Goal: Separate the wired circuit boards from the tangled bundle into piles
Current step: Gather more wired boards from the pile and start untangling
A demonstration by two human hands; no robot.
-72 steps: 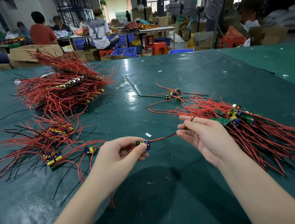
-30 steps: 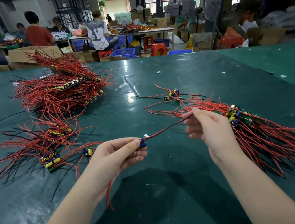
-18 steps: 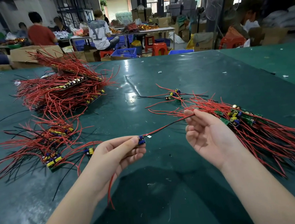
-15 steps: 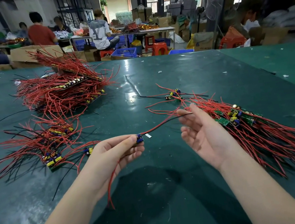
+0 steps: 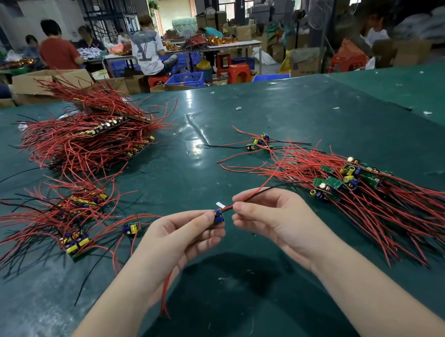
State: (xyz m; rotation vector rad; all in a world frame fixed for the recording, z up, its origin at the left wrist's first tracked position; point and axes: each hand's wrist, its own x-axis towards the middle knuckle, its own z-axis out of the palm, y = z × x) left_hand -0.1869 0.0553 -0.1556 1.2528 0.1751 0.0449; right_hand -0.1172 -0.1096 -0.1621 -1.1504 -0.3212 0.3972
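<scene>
From the head camera, the left hand [image 5: 181, 238] pinches a small circuit board [image 5: 218, 217], mostly hidden behind its fingertips, just above the green tabletop [image 5: 233, 295]. The right hand [image 5: 272, 215] pinches that board's red wire [image 5: 251, 197] close beside it. The tangled bundle [image 5: 368, 193] lies to the right, its far ends blurred. Two sorted piles [image 5: 60, 222] lie left, the larger one [image 5: 89, 141] behind; how many boards each holds is impossible to count.

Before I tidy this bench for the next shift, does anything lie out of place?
A few boards sit apart from the piles: a small cluster beyond the tangled bundle, and one stray board beside the near left pile. Paper scraps dot the table.
</scene>
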